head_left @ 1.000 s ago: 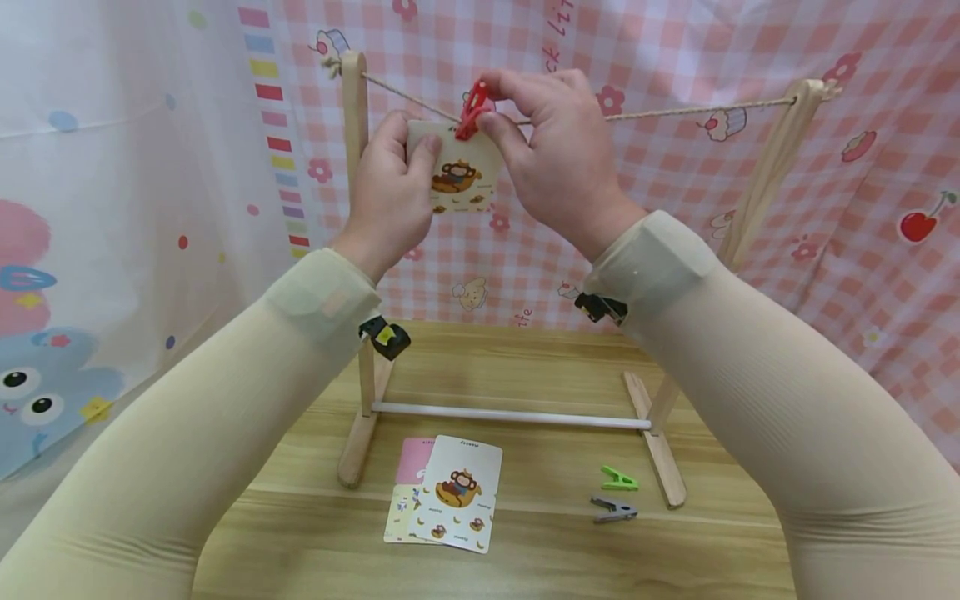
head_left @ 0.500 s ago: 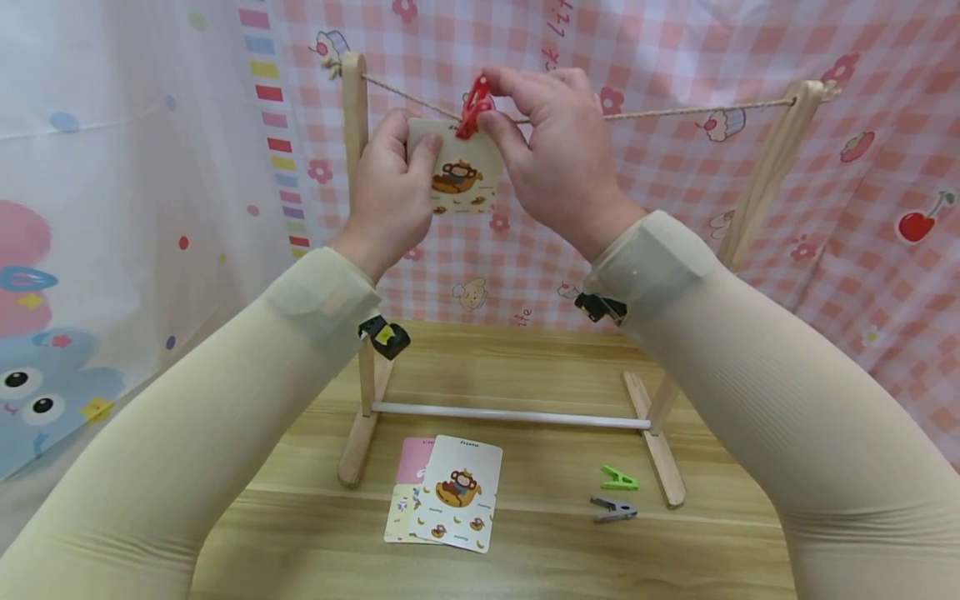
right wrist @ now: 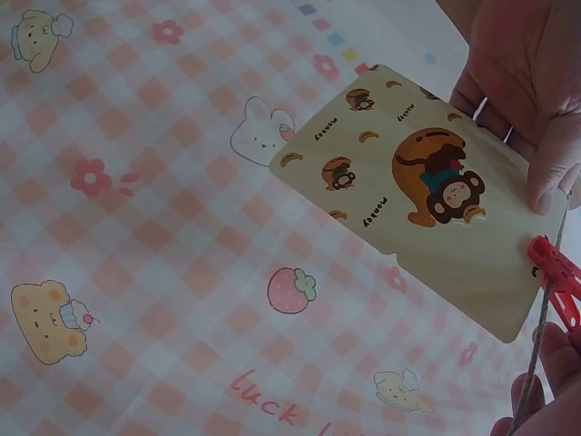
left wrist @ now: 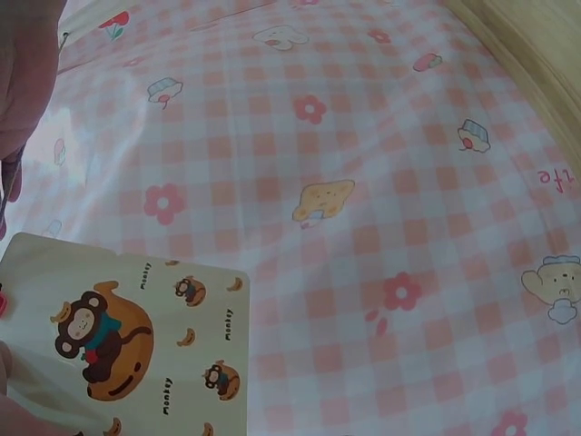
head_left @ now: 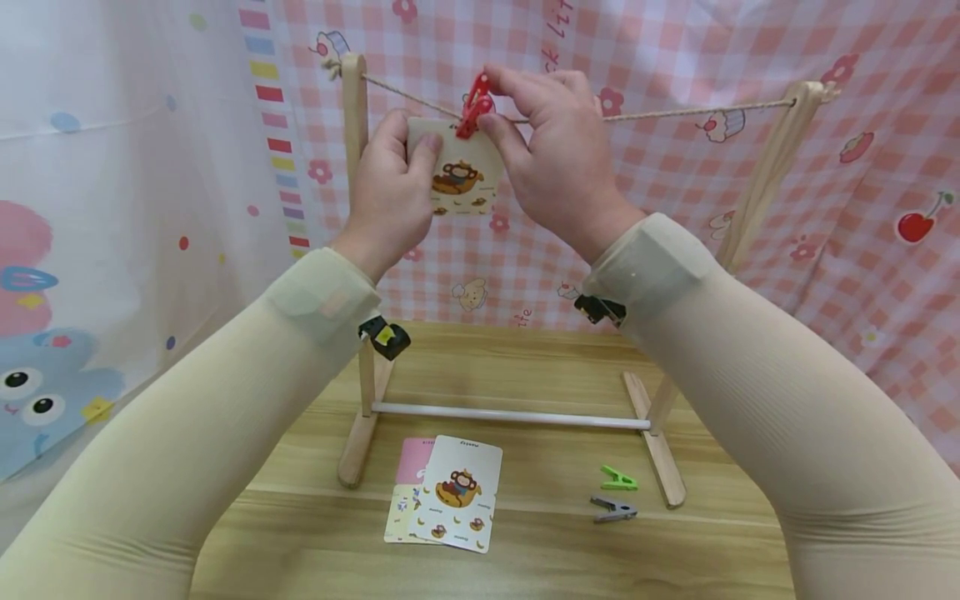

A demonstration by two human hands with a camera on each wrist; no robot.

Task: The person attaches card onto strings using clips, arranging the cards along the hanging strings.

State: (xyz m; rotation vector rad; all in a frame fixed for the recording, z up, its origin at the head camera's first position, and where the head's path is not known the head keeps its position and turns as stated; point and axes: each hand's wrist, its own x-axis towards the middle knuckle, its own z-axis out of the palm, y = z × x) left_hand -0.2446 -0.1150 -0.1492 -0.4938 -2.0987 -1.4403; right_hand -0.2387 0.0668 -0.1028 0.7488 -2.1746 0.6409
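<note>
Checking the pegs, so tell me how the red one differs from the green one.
The red peg is up at the rope; the green peg lies on the table. The right hand pinches the red peg, while no hand touches the green peg. The red peg overlaps a card's edge; the green peg grips nothing. Both are two-armed clips.

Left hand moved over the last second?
No: in the head view, the left hand shows no visible shift against the rack's left post.

Wooden table [head_left: 547, 517]: overlapping cards [head_left: 459, 492], green clip [head_left: 621, 480], gray clip [head_left: 619, 507], rope stand [head_left: 512, 415].
</note>
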